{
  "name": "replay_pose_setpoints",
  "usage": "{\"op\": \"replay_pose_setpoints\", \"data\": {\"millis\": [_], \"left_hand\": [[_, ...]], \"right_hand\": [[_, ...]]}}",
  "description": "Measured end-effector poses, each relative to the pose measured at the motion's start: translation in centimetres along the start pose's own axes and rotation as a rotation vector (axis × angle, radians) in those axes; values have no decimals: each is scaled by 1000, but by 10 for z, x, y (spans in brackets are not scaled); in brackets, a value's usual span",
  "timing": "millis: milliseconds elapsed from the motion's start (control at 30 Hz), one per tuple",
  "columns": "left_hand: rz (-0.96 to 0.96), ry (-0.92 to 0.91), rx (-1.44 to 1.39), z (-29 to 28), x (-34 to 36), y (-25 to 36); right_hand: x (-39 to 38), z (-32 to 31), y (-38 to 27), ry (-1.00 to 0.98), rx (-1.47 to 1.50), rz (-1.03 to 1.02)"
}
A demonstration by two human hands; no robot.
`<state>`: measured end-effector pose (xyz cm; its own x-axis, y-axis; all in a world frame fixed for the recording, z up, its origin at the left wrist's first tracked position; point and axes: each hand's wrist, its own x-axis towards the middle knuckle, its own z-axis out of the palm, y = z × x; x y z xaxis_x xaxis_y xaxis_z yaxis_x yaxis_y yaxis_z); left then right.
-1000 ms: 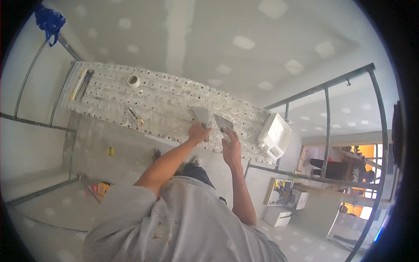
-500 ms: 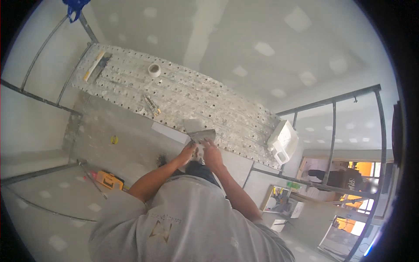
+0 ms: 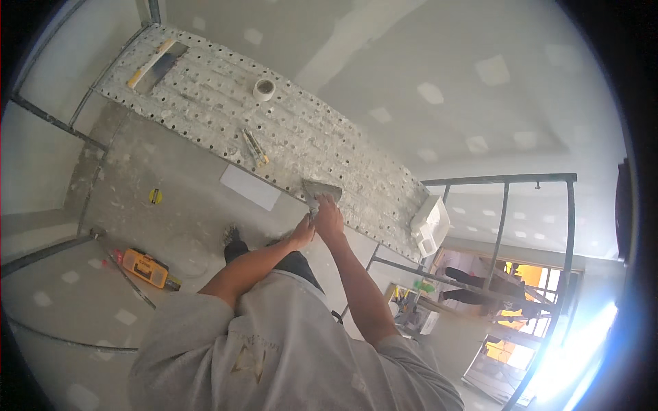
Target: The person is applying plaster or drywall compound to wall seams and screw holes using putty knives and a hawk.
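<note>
In front of my body, at the near edge of the plaster-splattered perforated platform point(image 3: 288, 133), a grey wide-bladed putty knife point(image 3: 321, 188) points away from me. My right hand point(image 3: 329, 218) is closed on it, fingers against the base of the blade. Just left of it and lower, my left hand point(image 3: 303, 231) is closed near the handle end. What its fingers hold is hidden. A narrow tool with a yellow end point(image 3: 255, 148) and a white roll of tape point(image 3: 264, 90) lie farther left on the platform.
A wide trowel point(image 3: 151, 63) lies at the platform's far left end, a white plastic tub point(image 3: 430, 225) at its right end. Metal rails point(image 3: 504, 179) flank both ends. On the floor are a white strip point(image 3: 250, 187) and a yellow radio-like box point(image 3: 144, 268). Another person point(image 3: 490, 288) is beyond the right rail.
My view has shifted and turned. Earlier, a pale blade and a grey one showed apart at my hands; now one grey blade shows, and my right hand sits farther forward than my left.
</note>
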<state>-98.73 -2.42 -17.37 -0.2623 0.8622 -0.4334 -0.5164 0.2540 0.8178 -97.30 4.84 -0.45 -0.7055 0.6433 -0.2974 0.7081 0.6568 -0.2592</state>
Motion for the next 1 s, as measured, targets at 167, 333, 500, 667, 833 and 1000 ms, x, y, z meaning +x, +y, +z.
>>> {"op": "replay_pose_setpoints", "data": {"millis": [167,333,500,667,833,1000], "left_hand": [[74,93,129,9,11,0],[2,69,232,15,22,-36],[156,-22,355,11,50,-73],[-22,55,241,0,41,-50],[146,106,371,5,6,-11],[49,-38,-18,-15,10,-14]], "right_hand": [[-2,28,23,40,-117,-45],[-6,14,5,89,-41,38],[-1,19,2,125,-32,1],[-17,16,-13,110,-16,-53],[-29,6,3,6,30,70],[-39,24,5,168,87,-17]]}}
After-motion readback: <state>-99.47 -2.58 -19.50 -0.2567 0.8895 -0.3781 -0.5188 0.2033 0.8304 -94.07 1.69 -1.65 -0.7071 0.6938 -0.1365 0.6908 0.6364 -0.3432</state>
